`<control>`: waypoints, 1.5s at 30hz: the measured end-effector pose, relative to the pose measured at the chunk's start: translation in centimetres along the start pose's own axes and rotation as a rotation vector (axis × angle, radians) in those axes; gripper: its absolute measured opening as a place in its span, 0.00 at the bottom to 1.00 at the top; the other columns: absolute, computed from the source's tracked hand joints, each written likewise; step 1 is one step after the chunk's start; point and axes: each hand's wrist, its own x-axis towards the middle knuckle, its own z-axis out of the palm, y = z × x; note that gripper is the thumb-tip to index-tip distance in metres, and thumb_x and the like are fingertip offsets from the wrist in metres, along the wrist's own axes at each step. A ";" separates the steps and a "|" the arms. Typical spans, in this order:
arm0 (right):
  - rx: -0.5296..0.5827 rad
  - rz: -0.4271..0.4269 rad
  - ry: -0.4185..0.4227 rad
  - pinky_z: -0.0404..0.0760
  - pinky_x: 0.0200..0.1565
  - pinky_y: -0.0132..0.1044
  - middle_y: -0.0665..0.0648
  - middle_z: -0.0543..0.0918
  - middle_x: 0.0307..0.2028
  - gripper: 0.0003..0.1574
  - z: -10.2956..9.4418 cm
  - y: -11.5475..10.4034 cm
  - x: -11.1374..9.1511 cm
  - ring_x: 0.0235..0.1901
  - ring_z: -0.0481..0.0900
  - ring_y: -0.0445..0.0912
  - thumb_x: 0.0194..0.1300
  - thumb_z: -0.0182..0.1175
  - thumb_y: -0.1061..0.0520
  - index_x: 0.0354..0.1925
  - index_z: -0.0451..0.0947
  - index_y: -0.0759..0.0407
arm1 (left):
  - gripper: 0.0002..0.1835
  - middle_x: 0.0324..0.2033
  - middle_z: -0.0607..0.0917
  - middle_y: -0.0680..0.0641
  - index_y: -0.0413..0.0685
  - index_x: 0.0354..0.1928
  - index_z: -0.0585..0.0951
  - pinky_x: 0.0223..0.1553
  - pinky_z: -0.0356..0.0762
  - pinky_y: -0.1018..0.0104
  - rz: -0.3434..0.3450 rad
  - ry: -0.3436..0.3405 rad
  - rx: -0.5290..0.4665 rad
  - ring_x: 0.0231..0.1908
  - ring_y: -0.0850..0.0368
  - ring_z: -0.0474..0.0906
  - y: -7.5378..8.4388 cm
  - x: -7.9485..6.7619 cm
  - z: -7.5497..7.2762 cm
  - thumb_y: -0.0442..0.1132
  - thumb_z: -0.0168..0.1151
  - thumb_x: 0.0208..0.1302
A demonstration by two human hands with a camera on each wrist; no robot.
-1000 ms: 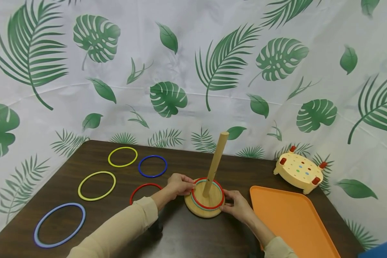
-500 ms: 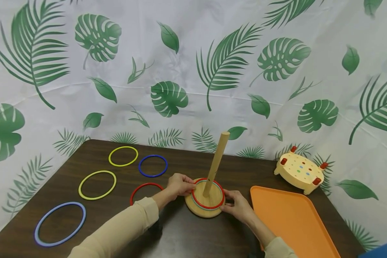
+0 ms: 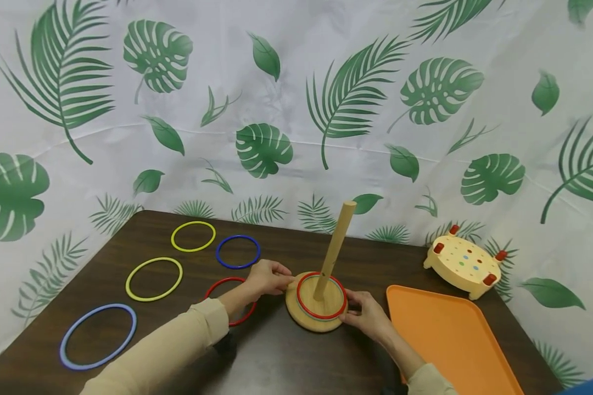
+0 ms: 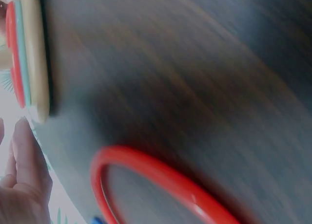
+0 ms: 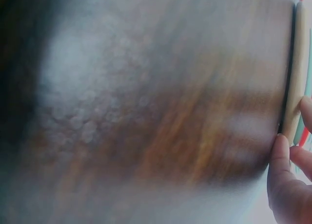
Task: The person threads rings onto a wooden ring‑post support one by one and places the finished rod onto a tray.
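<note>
A round wooden stand point(image 3: 321, 325) with a tilted-looking upright peg point(image 3: 337, 244) sits on the table. Around the peg's foot lie a red ring point(image 3: 310, 312) and, under it, a light teal ring point(image 4: 23, 53). My right hand point(image 3: 370, 317) pinches the stand's right edge, thumb and fingertips right at the rim beside the rings. At the stand's left side my left hand point(image 3: 269, 278) holds nothing, its fingers loosely extended. A small gap shows between its fingertips and the stand in the left wrist view. Another red ring point(image 3: 247, 316) lies partly hidden under the left forearm.
Flat on the dark table point(image 3: 296, 370) at left lie two yellow rings point(image 3: 181, 274), a blue ring point(image 3: 259, 253) and a periwinkle ring point(image 3: 134, 329). An orange tray point(image 3: 440, 334) is to the right. Behind it stands a cream pegboard point(image 3: 466, 263) with red pegs.
My left hand has let go of the red ring and drawn back slightly leftward. My right hand stays at the stand's edge. The whole view has shifted a little.
</note>
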 end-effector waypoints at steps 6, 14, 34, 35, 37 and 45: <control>-0.004 0.003 -0.006 0.81 0.47 0.40 0.75 0.65 0.52 0.38 0.0 -0.1 0.2 0.50 0.74 0.63 0.51 0.66 0.73 0.59 0.64 0.81 | 0.12 0.35 0.86 0.41 0.34 0.43 0.81 0.38 0.84 0.56 0.040 -0.086 0.011 0.37 0.46 0.84 -0.3 -0.9 -2.6 0.34 0.65 0.59; -0.008 -0.002 -0.010 0.82 0.47 0.40 0.75 0.65 0.52 0.38 0.0 0.0 0.0 0.50 0.74 0.63 0.51 0.66 0.72 0.59 0.64 0.80 | 0.17 0.38 0.84 0.39 0.32 0.47 0.78 0.42 0.83 0.54 0.079 -0.150 0.074 0.41 0.46 0.82 -0.8 -2.7 -7.3 0.37 0.63 0.61; -0.003 0.030 0.008 0.82 0.46 0.39 0.74 0.65 0.53 0.38 0.0 0.2 -0.2 0.51 0.74 0.61 0.51 0.66 0.72 0.59 0.64 0.80 | 0.26 0.42 0.83 0.44 0.25 0.52 0.72 0.44 0.82 0.60 -0.008 -0.186 0.166 0.43 0.54 0.80 -5.3 -7.2 -19.7 0.42 0.63 0.62; -0.004 0.031 0.009 0.82 0.46 0.39 0.74 0.65 0.53 0.38 0.1 0.2 -0.2 0.51 0.73 0.62 0.50 0.66 0.72 0.59 0.64 0.80 | 0.27 0.40 0.83 0.45 0.24 0.52 0.72 0.43 0.82 0.62 -0.015 -0.186 0.164 0.42 0.56 0.80 -5.6 -7.4 -20.2 0.42 0.63 0.62; -0.001 0.033 0.013 0.82 0.46 0.38 0.74 0.65 0.53 0.38 0.1 0.2 -0.1 0.51 0.73 0.61 0.50 0.66 0.73 0.59 0.64 0.80 | 0.28 0.38 0.82 0.48 0.22 0.52 0.70 0.41 0.82 0.65 -0.029 -0.193 0.146 0.39 0.60 0.80 -6.0 -7.8 -21.1 0.41 0.63 0.62; 0.004 0.015 0.002 0.81 0.47 0.39 0.75 0.65 0.53 0.38 0.1 0.3 0.0 0.51 0.73 0.62 0.50 0.66 0.73 0.59 0.64 0.80 | 0.28 0.35 0.81 0.51 0.18 0.51 0.68 0.36 0.80 0.70 -0.022 -0.181 0.230 0.34 0.65 0.78 -7.9 -9.6 -25.0 0.40 0.60 0.64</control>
